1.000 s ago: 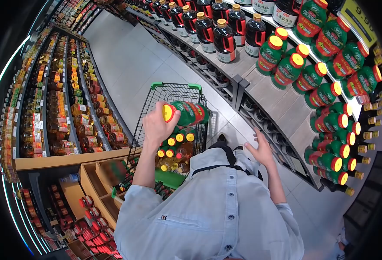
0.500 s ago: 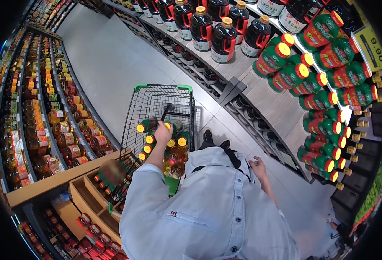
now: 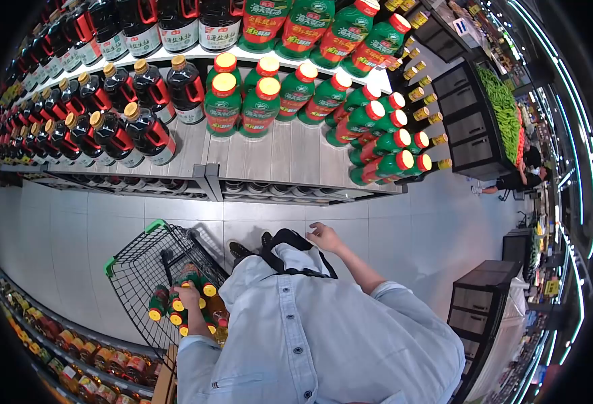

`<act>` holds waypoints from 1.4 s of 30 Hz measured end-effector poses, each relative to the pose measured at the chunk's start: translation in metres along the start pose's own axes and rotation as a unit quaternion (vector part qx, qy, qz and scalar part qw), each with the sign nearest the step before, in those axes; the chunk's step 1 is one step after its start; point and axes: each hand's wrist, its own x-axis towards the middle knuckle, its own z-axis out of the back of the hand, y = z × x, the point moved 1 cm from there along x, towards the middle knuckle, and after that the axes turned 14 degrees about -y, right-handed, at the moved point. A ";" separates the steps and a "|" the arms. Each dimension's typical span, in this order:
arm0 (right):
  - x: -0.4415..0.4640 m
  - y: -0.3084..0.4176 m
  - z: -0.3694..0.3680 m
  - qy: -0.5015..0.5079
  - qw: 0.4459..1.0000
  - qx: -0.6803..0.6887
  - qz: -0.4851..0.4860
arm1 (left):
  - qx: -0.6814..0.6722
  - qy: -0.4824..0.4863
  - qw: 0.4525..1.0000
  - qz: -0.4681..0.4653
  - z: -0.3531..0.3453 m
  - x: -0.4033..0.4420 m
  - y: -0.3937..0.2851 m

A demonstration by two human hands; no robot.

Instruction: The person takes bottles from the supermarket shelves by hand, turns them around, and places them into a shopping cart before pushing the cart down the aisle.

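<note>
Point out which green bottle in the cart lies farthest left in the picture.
The green bottle out to the left of the left hand: its yellow cap shows farther left than any other cap in the cart.

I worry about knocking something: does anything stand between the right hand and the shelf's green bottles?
No visible obstacle: only open floor and bare shelf boards separate the right hand from the green bottles.

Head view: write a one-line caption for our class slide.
Left hand among yellow-capped green bottles in a black wire shopping cart; similar bottles stand on a grey plank shelf.
</note>
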 end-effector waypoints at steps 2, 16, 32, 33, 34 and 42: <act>0.003 0.010 0.008 -0.027 1.000 0.014 0.008 | 0.021 0.017 0.999 0.026 -0.002 0.004 -0.002; 0.037 0.089 0.091 -0.305 0.930 0.181 0.096 | -0.304 -0.158 0.939 -0.040 0.074 -0.020 -0.085; 0.187 0.147 0.181 -0.624 0.752 0.170 0.126 | -0.373 -0.166 0.897 -0.167 0.072 -0.171 -0.226; 0.193 0.145 0.181 -0.623 0.753 0.174 0.124 | -0.371 -0.156 0.901 -0.163 0.074 -0.177 -0.230; 0.197 0.143 0.181 -0.623 0.753 0.178 0.117 | -0.372 -0.146 0.902 -0.161 0.077 -0.183 -0.234; 0.167 0.137 0.186 -0.570 0.782 0.191 0.164 | -0.399 -0.128 0.873 -0.249 0.086 -0.195 -0.266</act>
